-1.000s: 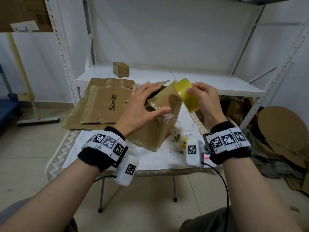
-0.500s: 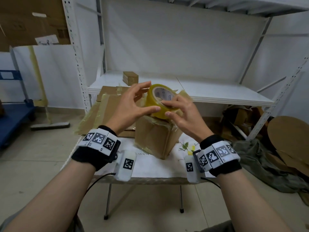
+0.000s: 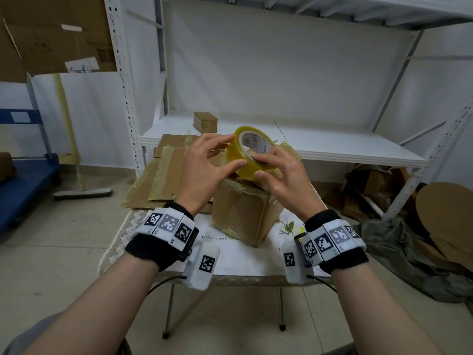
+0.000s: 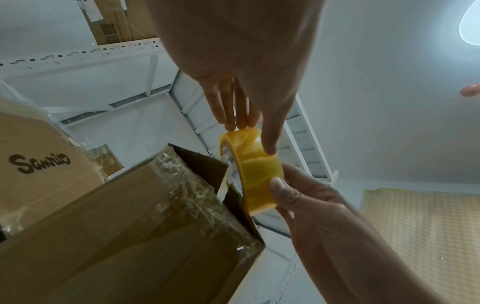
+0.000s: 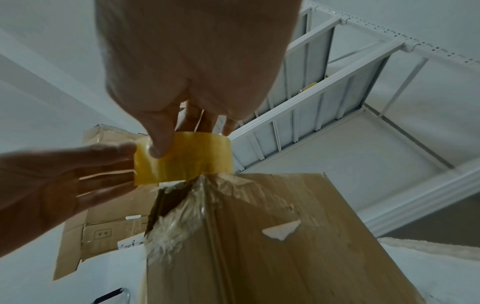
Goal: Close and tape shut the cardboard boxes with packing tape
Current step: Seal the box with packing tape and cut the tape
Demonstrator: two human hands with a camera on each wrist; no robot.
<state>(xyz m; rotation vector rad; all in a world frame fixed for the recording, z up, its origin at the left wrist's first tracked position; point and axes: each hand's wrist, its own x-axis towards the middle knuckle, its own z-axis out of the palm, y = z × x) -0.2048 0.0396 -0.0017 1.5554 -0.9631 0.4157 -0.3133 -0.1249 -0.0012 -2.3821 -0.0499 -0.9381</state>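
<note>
A yellow roll of packing tape [image 3: 252, 152] is held just above a brown cardboard box [image 3: 243, 216] that stands on the small table. My right hand [image 3: 257, 165] grips the roll, thumb on its outer face and fingers on the far side. My left hand [image 3: 236, 149] pinches it from the left, fingertips on its top edge and thumb on the tape face. In the wrist views the roll [image 4: 257, 174] [image 5: 182, 158] sits over the box's top corner. There, crinkled clear tape covers the box [image 4: 130, 236] [image 5: 259, 246] and a dark gap shows between its flaps.
Flattened cardboard sheets [image 3: 166, 172] lie behind the box on the left. A small box [image 3: 205, 121] sits on the white shelf [image 3: 332, 147]. The table has a white cloth [image 3: 243, 260]. Cardboard scraps and grey cloth [image 3: 409, 242] lie on the floor to the right, a blue cart [image 3: 23, 180] to the left.
My left hand left the box top and joined the right on the roll. The roll moved from the box's right side to above it. The head view tilted up.
</note>
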